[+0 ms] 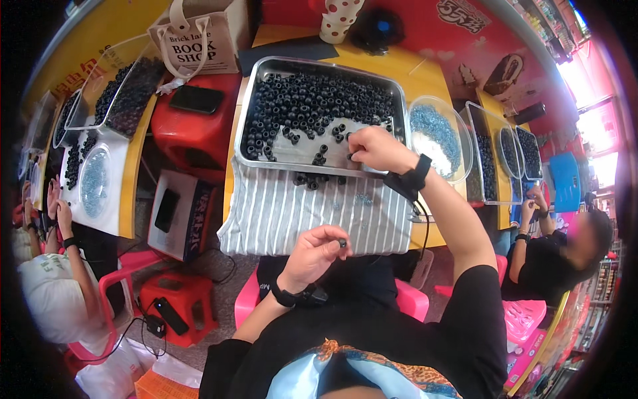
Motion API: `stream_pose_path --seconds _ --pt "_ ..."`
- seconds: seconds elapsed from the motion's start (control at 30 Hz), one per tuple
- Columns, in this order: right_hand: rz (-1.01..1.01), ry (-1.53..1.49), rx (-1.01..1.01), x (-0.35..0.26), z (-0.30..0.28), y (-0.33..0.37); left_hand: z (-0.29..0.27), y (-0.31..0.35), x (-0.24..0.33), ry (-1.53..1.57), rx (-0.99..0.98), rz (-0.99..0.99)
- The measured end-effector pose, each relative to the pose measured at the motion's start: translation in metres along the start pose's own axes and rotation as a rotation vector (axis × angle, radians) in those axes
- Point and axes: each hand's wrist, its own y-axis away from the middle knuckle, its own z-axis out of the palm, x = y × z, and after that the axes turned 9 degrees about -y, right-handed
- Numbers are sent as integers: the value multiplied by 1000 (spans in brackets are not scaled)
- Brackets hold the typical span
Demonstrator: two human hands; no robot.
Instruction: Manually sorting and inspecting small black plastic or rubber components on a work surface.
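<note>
My left hand (314, 258) is above my lap, just off the cloth's near edge, with a small black bead (343, 243) pinched between thumb and fingertip. Over the near right part of a metal tray (249, 120), my right hand (380, 150) points down with its fingers closed; a dark bead shows at the fingertips. Many black beads (312, 96) with round holes fill the tray's far side, and loose ones lie scattered nearer. Beneath the tray's front, a grey-and-white striped cloth (312, 219) carries a few black beads and small pale blue bits (363, 199).
A clear bowl (468, 149) of small blue pieces stands right of the tray. Left are a red stool (173, 126) bearing a phone (197, 100), and a canvas bag (226, 40). People work at neighbouring tables on both sides. A cable hangs from my right wrist.
</note>
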Motion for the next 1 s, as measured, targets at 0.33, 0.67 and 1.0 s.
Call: stream_pose_path --seconds 0.33,0.67,1.0 --pt "293 -331 230 -72 -27 99 -2 2 -3 3 20 13" --pt "348 -416 510 -53 50 162 3 -2 -3 -86 68 1" --pt "256 -100 656 -71 90 176 3 -1 -7 -131 116 29"
